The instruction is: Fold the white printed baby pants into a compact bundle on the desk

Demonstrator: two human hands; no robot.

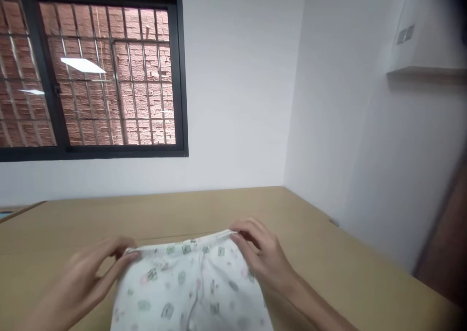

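A pair of white patterned pants (171,282), printed with small green, grey and pink figures, hangs or lies at the bottom middle, its lower part cut off by the frame. Its gathered waistband runs across the top, and a seam goes down the centre. My left hand (91,272), a little blurred, pinches the left corner of the waistband between thumb and fingers. At the right corner, my right hand (264,253) grips the waistband the same way. The band is stretched fairly straight between them, with the right end slightly higher.
A wide tan tabletop (175,209) reaches to the white wall (237,102) behind. On the left is a dark-framed window (182,127) with bars and brick outside. At the upper right, a white box-like ledge (423,54) juts from the wall.
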